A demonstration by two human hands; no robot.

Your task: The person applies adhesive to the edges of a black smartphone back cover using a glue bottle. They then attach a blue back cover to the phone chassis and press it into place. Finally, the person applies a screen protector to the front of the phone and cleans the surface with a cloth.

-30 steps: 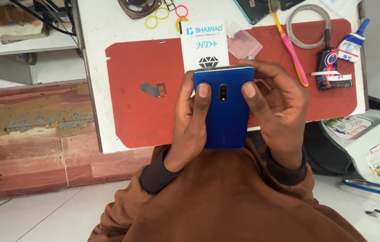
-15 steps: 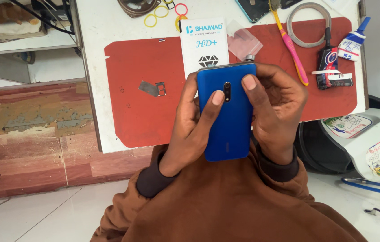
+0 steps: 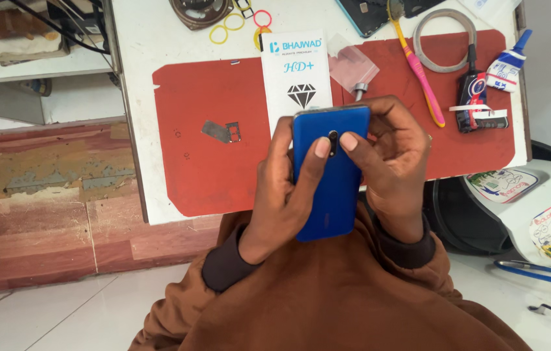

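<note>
Since the earlier frames, your thumbs have slid up the back of the blue smartphone [image 3: 329, 174] and now meet beside its camera lens [image 3: 333, 142]; the phone itself sits slightly lower toward your lap.

The smartphone is held back-up between both hands, above the near edge of the table [image 3: 158, 52] and the red work mat [image 3: 223, 162]. Your left hand [image 3: 282, 195] wraps the left edge, fingers closed round it, thumb pressed on the rear cover. Your right hand [image 3: 396, 162] wraps the right edge in the same way, thumb tip beside the lens.

Handling, as judged: the phone is a stiff, flat slab, light enough for one hand. The glossy rear cover is probably slippery, and the unseen glass face is fragile. Grip it by the long side edges, as you do now. Keep pressure off the lens.

Behind the phone lies a white screen-protector packet [image 3: 296, 71]. A small metal card tray [image 3: 222, 131] rests on the mat to the left; a pink-and-yellow toothbrush [image 3: 418, 68] lies to the right.
</note>
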